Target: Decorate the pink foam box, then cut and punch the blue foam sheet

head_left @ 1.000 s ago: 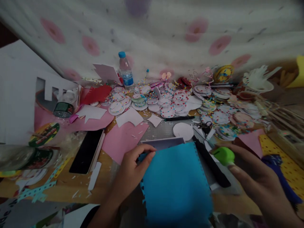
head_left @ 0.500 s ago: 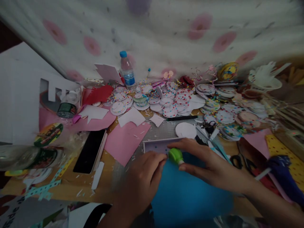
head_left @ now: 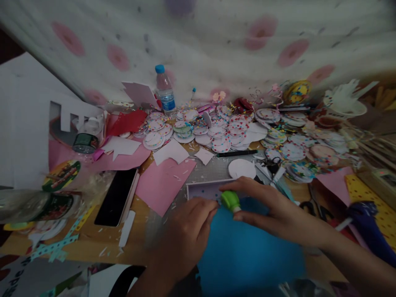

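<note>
Low in the centre of the frame, the right hand (head_left: 272,212) pinches a small green paper punch (head_left: 230,201) between thumb and fingers, at the top edge of a blue paper sheet (head_left: 247,251). The left hand (head_left: 185,235) lies just left of the punch, its fingers curled down on the sheet's upper left corner, nearly touching the punch. The punch is stubby; its long axis cannot be told in the blur. The sheet runs from the hands toward the bottom edge of the frame. Just above the hands lies a white dotted card (head_left: 206,190).

On the wooden table (head_left: 93,241) a black phone (head_left: 116,196) lies left of centre, beside a pink paper sheet (head_left: 163,183). Across the middle spread many round confetti-print cutouts (head_left: 222,132), loose, in no container. A capped water bottle (head_left: 164,90) stands upright behind them in the upper centre. Scissors (head_left: 312,206) lie at right.
</note>
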Demonstrator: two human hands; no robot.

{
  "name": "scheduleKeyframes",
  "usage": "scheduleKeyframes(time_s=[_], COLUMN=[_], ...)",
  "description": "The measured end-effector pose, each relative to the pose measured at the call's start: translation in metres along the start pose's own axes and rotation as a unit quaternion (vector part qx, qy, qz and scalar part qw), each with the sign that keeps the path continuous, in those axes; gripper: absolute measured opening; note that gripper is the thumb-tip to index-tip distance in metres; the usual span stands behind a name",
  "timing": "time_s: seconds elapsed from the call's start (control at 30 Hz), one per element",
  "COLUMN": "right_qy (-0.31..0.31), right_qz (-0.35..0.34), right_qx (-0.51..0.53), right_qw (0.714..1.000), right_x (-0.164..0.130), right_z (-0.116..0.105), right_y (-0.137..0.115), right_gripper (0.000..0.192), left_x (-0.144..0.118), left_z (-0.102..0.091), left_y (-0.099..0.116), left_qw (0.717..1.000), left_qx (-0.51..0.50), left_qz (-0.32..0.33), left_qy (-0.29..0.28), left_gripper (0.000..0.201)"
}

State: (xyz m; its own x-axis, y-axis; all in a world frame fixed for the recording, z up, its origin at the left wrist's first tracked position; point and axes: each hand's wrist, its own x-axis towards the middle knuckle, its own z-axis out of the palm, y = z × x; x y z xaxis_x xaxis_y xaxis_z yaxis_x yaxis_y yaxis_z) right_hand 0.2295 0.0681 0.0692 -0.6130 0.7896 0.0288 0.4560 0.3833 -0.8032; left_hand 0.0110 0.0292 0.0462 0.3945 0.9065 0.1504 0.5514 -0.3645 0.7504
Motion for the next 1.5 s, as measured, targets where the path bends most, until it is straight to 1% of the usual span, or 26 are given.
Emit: scheduleKeyframes(time_s=[0.07, 0.2, 0.33, 0.47, 0.57, 0.77, 0.87, 0.93, 1.0, 1.1, 1.17, 1.33, 1.5], right_qy=[-0.001, -0.028, -0.039, -0.017, -0.006, -0.045, -0.063, -0.087, -0.125, -0.183, -0.202, -0.22, -0.22], right_qz=[0.003, 0.019, 0.031, 0.047, 0.047, 0.036, 0.041, 0.041, 0.037, 0.028, 0.024, 0.036, 0.05], right_qx=[0.01, 0.014, 0.012, 0.039, 0.048, 0.01, -0.017, -0.028, -0.032, -0.049, -0.075, -0.121, -0.114], right_qw=[1.0, 0.999, 0.999, 0.998, 0.998, 0.998, 0.997, 0.995, 0.991, 0.982, 0.976, 0.967, 0.968], right_x=[0.001, 0.001, -0.001, 0.0, 0.002, 0.003, 0.005, 0.009, 0.016, 0.028, 0.036, 0.046, 0.051], right_z=[0.0, -0.001, -0.002, -0.002, 0.0, 0.001, 0.0, -0.001, -0.003, -0.003, -0.002, 0.006, 0.014], right_y=[0.0, 0.003, 0.005, 0.004, 0.003, 0.008, 0.009, 0.009, 0.01, 0.011, 0.011, 0.013, 0.021], right_gripper=[0.041, 0.042, 0.042, 0.042, 0.043, 0.042, 0.038, 0.037, 0.038, 0.035, 0.03, 0.026, 0.022], left_x=[0.0, -0.001, -0.002, -0.002, -0.002, -0.001, -0.001, -0.002, -0.002, -0.003, -0.003, -0.004, -0.005], left_z=[0.0, 0.001, 0.001, 0.0, 0.001, 0.005, 0.006, 0.007, 0.008, 0.012, 0.016, 0.022, 0.022], left_y=[0.0, -0.001, -0.002, -0.002, -0.002, -0.004, -0.007, -0.008, -0.01, -0.013, -0.016, -0.024, -0.029], left_qw=[1.0, 1.0, 1.0, 0.999, 0.999, 0.999, 0.999, 0.999, 0.998, 0.998, 0.998, 0.997, 0.996], left_qx=[-0.008, -0.014, -0.021, -0.026, -0.033, -0.04, -0.041, -0.046, -0.054, -0.056, -0.054, -0.053, -0.052], left_qz=[-0.001, -0.001, -0.007, -0.02, -0.017, -0.002, -0.013, -0.027, -0.037, -0.039, -0.042, -0.056, -0.065], left_qy=[-0.004, -0.005, -0.001, 0.0, 0.004, 0.029, 0.021, 0.006, -0.006, 0.002, 0.012, 0.023, 0.017], left_gripper=[0.019, 0.019, 0.018, 0.017, 0.016, 0.016, 0.016, 0.016, 0.017, 0.018, 0.02, 0.021, 0.02])
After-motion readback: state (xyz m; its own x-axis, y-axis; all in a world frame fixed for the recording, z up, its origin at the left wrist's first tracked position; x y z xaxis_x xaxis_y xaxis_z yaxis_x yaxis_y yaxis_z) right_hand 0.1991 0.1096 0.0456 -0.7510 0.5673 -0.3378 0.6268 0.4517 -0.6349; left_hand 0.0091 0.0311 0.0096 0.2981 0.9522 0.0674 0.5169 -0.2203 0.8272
